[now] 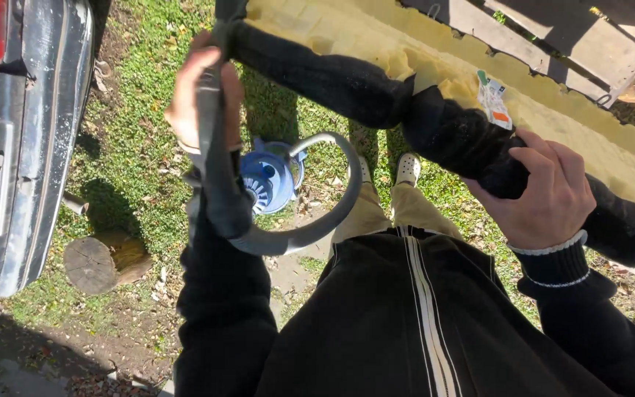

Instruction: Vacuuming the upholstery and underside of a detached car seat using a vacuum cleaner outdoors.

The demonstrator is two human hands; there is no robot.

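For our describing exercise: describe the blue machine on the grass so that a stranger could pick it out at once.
Start at the car bumper on the left and cross the grass to the person's shoes. Beside them stands the vacuum cleaner, under the left hand gripping the grey hose. It is the only blue, round thing there.

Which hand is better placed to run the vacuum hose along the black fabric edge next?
Probably the left hand: it already grips the grey hose close to the black fabric edge of the yellow foam cushion. The right hand is closed on that fabric, steadying it.
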